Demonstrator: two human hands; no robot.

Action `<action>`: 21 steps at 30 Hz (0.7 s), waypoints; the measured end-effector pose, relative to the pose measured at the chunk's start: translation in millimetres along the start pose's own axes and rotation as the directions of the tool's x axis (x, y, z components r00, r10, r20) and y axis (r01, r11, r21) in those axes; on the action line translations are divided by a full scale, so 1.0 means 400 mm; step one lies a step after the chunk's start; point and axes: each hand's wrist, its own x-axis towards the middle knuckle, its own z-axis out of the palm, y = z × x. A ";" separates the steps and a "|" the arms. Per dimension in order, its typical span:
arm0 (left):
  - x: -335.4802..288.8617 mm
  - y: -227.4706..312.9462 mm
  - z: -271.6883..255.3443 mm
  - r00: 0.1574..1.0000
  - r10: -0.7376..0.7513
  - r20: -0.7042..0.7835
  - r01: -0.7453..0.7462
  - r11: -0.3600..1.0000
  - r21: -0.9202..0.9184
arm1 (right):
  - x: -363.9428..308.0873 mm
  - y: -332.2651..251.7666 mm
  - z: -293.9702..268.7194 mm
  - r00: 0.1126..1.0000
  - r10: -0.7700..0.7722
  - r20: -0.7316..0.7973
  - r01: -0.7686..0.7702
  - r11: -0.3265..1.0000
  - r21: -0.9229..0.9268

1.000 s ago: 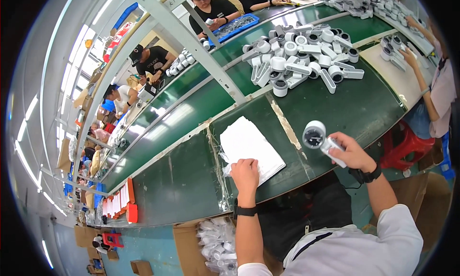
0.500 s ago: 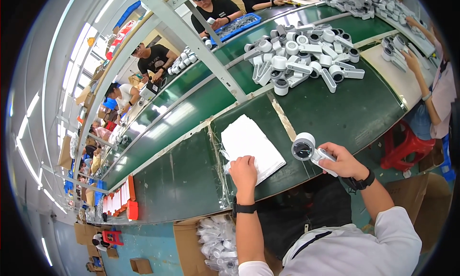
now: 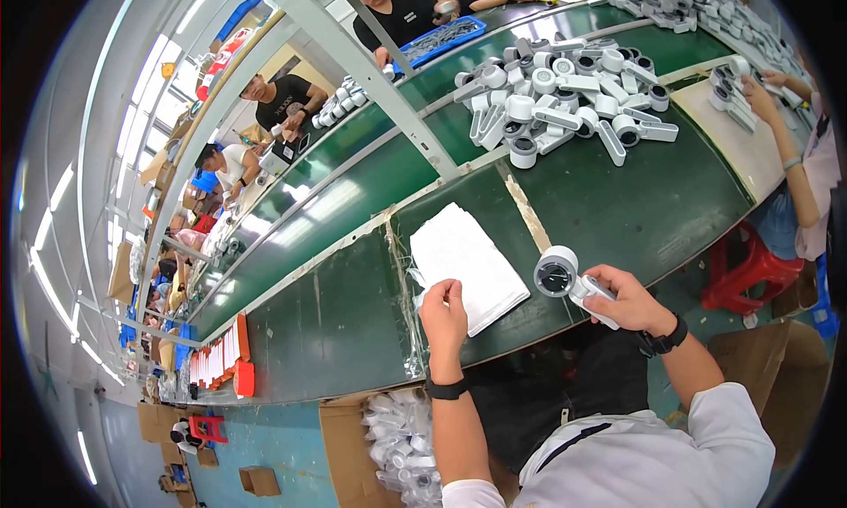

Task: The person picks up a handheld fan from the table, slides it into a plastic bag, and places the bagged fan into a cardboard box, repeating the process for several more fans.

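Observation:
My right hand [image 3: 628, 301] is closed around the handle of a white and grey handheld fan [image 3: 558, 271]. Its round head, with a dark centre, points left over the front edge of the green bench. On the bench lies a stack of thin white bags or sheets [image 3: 472, 265], slightly fanned out. At the stack's lower left edge is my left hand [image 3: 444, 321], thumb and fingers pinched together. Whatever is between those fingertips, if anything, is too small to make out. A wisp of clear plastic shows beside the stack's left side.
A large heap of similar fans [image 3: 565, 97] covers the bench's far side. Below left, a cardboard box [image 3: 346, 451] holds several bagged fans. Orange-red boxes [image 3: 231, 349] stand far left. A metal post [image 3: 388, 93] rises beyond the bench. Co-workers sit opposite and at right, near a red stool [image 3: 750, 274].
My left hand has turned and lifted slightly at the stack's edge, its fingers now pinched upward. The fan in my right hand has barely moved.

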 end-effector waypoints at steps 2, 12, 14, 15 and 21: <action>-0.013 0.013 -0.005 0.998 -0.026 -0.062 0.022 0.998 -0.066 | 0.000 -0.004 0.008 1.000 0.018 -0.011 -0.018 1.000 -0.002; -0.166 0.159 0.042 0.973 -0.180 0.146 0.231 0.720 -0.654 | 0.056 0.013 0.189 0.972 -0.168 -0.165 0.181 0.981 0.065; -0.182 0.169 0.050 0.968 -0.206 0.141 0.244 0.664 -0.707 | 0.078 0.020 0.220 0.962 -0.187 -0.197 0.203 0.977 0.063; -0.186 0.162 0.051 0.972 -0.184 0.146 0.232 0.665 -0.710 | 0.088 0.023 0.227 0.962 -0.149 -0.230 0.173 0.981 0.088; -0.174 0.176 0.029 0.850 -0.457 0.262 0.347 0.112 -0.931 | 0.106 0.029 0.213 0.904 -0.173 -0.390 0.230 0.967 0.106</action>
